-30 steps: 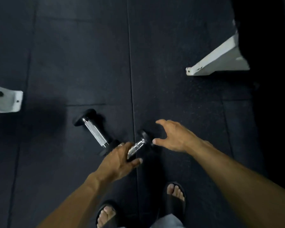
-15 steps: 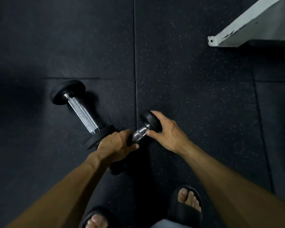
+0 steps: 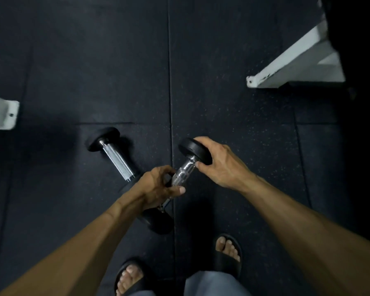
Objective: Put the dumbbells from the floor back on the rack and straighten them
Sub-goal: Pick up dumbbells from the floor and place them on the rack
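Gripping the dumbbell (image 3: pixel 185 174) by its handle, the left hand (image 3: pixel 158 189) is closed around it; the right hand (image 3: pixel 218 161) cups its far head, probably sharing the weight. Left of it, a second dumbbell (image 3: pixel 115 159) lies on the floor (image 3: pixel 233 124).

It's dim down here — the rubber floor (image 3: pixel 222 60) reads nearly black, and the far right edge sinks into full darkness. Light falls from above, glinting on the chrome handle (image 3: pixel 185 171) I'm gripping. My shadow pools left of the dumbbells. White rack feet (image 3: pixel 286 67) smear softly — wide-angle stretch bends my forearms.
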`<state>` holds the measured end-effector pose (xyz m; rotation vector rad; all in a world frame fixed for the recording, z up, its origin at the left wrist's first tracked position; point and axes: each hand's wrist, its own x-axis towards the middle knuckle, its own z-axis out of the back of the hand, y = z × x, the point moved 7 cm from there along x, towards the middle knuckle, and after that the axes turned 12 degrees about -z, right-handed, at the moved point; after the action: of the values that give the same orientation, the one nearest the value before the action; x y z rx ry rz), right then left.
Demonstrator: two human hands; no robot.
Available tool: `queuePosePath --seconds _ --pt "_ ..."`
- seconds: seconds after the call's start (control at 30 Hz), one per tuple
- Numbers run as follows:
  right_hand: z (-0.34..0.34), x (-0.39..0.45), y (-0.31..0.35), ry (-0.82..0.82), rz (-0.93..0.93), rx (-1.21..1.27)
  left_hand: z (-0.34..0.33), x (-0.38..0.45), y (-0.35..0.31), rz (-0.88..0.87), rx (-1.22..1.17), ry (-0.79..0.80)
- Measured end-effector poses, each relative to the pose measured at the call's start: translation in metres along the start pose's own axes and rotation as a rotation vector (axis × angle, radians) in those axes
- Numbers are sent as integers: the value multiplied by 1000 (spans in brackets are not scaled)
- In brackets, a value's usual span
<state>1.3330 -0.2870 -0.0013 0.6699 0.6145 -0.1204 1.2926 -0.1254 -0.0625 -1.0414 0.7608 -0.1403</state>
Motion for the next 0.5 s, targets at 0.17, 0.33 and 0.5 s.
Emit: queuePosePath --seconds 0.17,0.33,0.5 --pt "83 -40 92 -38 85 -44 64 -40 -94 -32 1 -66" --pt "177 -88 193 -125 176 -107 137 -84 -203 -102 19 -116" --pt "266 -138 278 -202 226 -158 203 -123 -311 -204 54 -154"
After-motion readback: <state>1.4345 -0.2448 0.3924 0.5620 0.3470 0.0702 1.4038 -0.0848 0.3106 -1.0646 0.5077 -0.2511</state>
